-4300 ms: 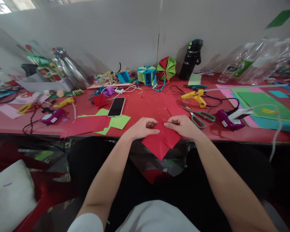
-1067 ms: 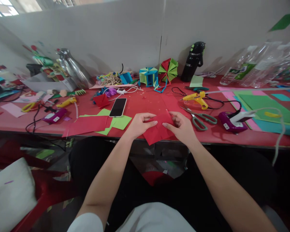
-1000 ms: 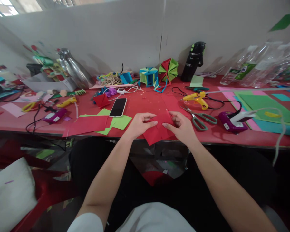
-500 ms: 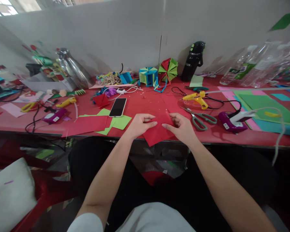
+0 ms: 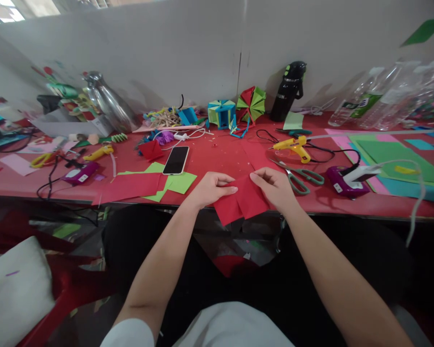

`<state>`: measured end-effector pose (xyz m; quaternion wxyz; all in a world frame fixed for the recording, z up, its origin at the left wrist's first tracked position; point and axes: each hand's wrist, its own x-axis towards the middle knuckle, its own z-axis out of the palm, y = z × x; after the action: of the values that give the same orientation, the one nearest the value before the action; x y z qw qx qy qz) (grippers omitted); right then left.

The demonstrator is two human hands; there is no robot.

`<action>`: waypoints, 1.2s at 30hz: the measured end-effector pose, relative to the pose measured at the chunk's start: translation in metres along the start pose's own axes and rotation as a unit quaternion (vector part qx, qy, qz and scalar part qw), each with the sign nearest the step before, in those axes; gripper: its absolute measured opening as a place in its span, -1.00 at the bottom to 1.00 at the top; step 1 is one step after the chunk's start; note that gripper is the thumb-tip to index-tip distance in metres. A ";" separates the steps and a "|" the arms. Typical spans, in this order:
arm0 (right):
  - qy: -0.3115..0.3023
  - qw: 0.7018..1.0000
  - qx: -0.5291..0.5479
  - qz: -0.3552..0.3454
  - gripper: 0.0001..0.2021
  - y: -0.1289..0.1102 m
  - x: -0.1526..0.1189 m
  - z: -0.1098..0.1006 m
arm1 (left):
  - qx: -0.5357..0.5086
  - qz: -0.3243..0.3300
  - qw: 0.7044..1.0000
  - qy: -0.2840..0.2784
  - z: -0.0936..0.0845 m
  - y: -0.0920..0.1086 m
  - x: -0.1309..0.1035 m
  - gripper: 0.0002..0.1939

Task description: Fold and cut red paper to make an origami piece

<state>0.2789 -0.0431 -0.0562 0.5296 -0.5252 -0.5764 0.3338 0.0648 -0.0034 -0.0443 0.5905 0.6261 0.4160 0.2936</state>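
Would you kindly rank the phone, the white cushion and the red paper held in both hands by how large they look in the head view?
1. White cushion, cut off by the picture's left edge
2. Red paper, partly covered
3. Phone

I see through one camera worn on the person's head, facing 12 o'clock and tipped down. The shirt [image 5: 235,323] lies nearest, at 6. Farther out, around the dial's centre, come the left hand [image 5: 212,189] and right hand [image 5: 276,189]; past them the table [image 5: 219,156] runs 9 to 3, with the wall [image 5: 181,48] behind, at 12.
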 end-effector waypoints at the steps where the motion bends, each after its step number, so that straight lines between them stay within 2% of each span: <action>1: 0.004 1.000 0.005 0.001 -0.71 0.001 0.000 0.001 | -0.003 -0.004 1.000 -0.001 0.000 0.000 0.000 -0.64; 9: 0.032 0.999 0.019 0.001 -0.76 0.009 0.002 0.003 | -0.021 -0.018 1.000 -0.014 0.001 0.002 -0.001 -0.66; 17: 0.047 0.999 0.014 0.016 -0.69 0.008 0.001 0.008 | -0.042 -0.039 0.998 -0.023 0.005 0.007 -0.001 -0.68; 20: 0.012 1.000 0.012 0.024 -0.68 0.006 0.002 0.005 | -0.044 -0.026 0.999 -0.001 0.004 0.005 0.001 -0.67; 25: -0.101 0.994 -0.009 0.037 -0.65 -0.002 0.002 -0.004 | -0.030 0.026 0.998 0.056 -0.002 0.001 0.004 -0.64; 30: -0.099 0.994 -0.047 0.028 -0.63 -0.007 0.003 -0.015 | 0.028 0.010 0.997 0.073 -0.005 0.005 0.003 -0.62; 34: -0.142 0.987 -0.064 0.028 -0.67 -0.008 0.006 -0.024 | 0.028 0.016 0.996 0.086 -0.006 0.005 0.003 -0.63; 36: -0.139 0.987 -0.075 0.043 -0.64 -0.010 0.007 -0.027 | 0.018 0.015 0.996 0.086 -0.006 0.004 0.004 -0.63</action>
<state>0.3028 -0.0436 -0.0391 0.3885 -0.5366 -0.6444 0.3820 0.0619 0.0035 -0.0400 0.5365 0.6155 0.4608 0.3478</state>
